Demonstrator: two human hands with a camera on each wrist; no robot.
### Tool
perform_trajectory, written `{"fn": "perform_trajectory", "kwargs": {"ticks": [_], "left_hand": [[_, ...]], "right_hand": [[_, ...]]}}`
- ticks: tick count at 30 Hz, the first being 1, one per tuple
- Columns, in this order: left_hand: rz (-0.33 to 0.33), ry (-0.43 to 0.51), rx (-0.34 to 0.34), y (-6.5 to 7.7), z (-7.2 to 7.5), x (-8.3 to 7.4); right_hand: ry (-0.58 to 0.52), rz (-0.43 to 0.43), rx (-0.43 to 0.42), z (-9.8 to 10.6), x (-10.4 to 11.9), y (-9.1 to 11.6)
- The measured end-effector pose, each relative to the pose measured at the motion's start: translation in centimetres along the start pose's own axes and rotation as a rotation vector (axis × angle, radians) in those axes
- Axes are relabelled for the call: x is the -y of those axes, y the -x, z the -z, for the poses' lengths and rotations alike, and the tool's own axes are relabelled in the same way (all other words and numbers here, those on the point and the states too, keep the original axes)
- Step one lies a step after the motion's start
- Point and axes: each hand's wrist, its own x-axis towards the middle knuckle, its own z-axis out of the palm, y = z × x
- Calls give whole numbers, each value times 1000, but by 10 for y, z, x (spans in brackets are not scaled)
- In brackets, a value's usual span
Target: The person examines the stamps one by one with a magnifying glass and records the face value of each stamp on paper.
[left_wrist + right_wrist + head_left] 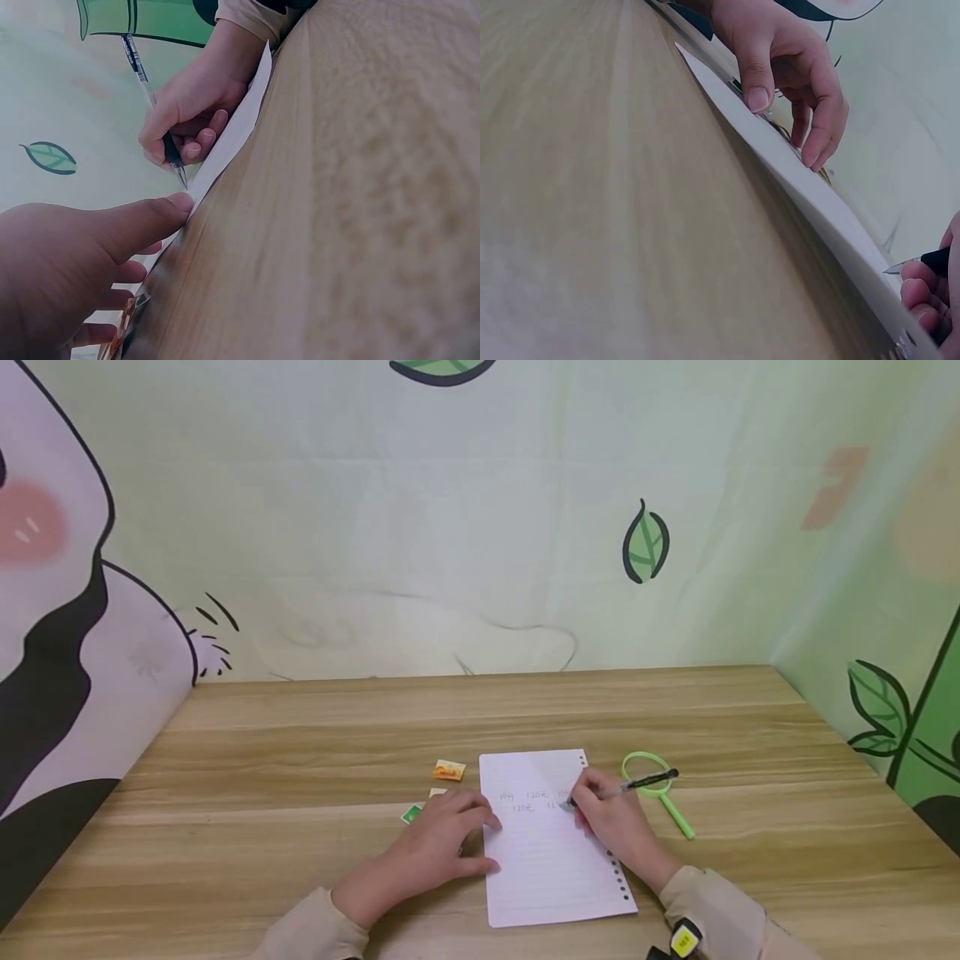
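A lined sheet of paper point(543, 877) with punched holes down its right edge lies on the wooden table. Two short rows of handwriting show on its upper part. My right hand point(618, 831) pinches a clear-barrelled pen with a black grip point(637, 783); its tip point(891, 269) is at the paper, by the second row. At the sheet's left edge rests my left hand point(442, 835), thumb and fingers spread, with fingertips on the border. Partly under that hand are small stamp-like pieces, one of them green point(411, 813); the hand hides the rest.
Beyond the left hand lies a small orange-and-cream stamp-like piece point(448, 769). A green magnifying glass point(678, 816) lies right of the paper, its lens partly behind the pen. A printed cloth backdrop point(480, 527) closes off the table's back and sides.
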Motion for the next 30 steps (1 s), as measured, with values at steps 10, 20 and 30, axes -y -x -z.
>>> {"fn": "perform_trajectory", "kwargs": {"ticks": [10,20,30], "left_hand": [[-4,1,-4,0,0,0],[8,-4,10,0,0,-1],[9,-6,1,0,1,-2]], "right_hand": [[-6,-27,-27,1,1,0],[-19,-57,-30,2,-1,0],[0,-59,-43,2,0,0]]}}
